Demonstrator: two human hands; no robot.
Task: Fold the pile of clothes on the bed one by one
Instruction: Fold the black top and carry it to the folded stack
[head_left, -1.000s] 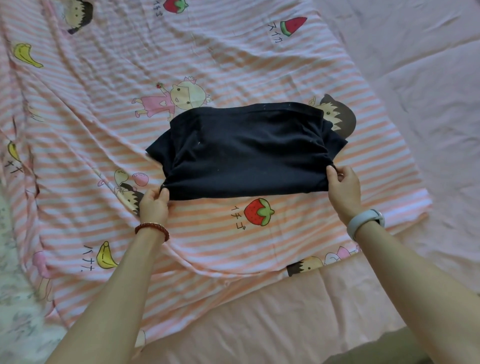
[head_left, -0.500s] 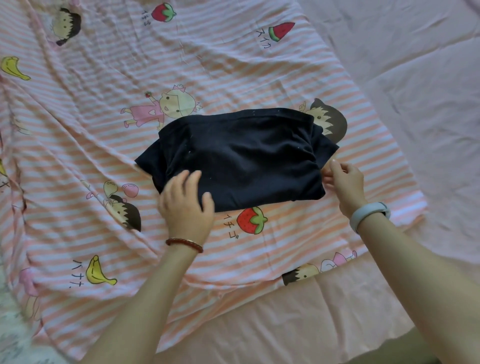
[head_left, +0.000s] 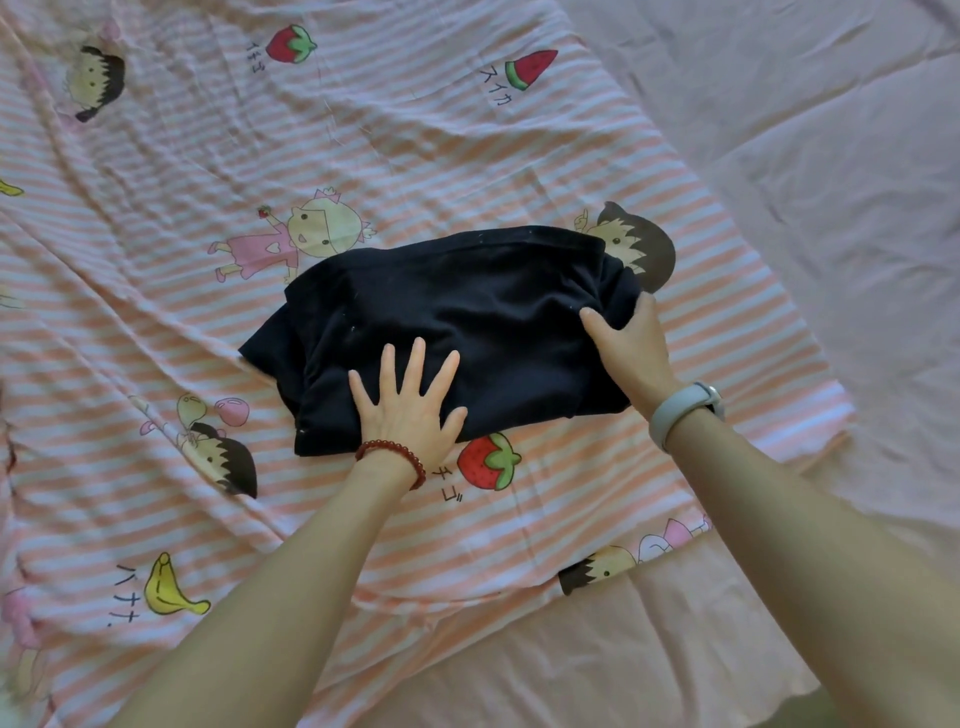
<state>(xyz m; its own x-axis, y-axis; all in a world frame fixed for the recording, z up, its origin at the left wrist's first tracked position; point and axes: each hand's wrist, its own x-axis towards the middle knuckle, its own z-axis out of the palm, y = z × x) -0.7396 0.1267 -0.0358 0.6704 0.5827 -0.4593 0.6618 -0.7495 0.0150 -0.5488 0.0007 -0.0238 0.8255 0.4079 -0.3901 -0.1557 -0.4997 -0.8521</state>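
A black garment (head_left: 493, 312), folded into a thick rectangle, lies in the middle of the striped cartoon-print sheet (head_left: 467, 130). My left hand (head_left: 410, 410), with a red bead bracelet at the wrist, presses flat on its near left part, fingers spread and straight. My right hand (head_left: 631, 348), with a grey watch band on the wrist, grips the garment's right end. Its thumb lies on top and its fingers are tucked out of sight under the edge.
The striped sheet is wrinkled and covers most of the bed. A plain pink sheet (head_left: 831, 156) shows along the right side and at the near edge. No other clothes are in view.
My left hand let go of the near left corner, moved onto the garment and now lies flat on it. My right hand shifted from pinching the near right corner to gripping the right end.
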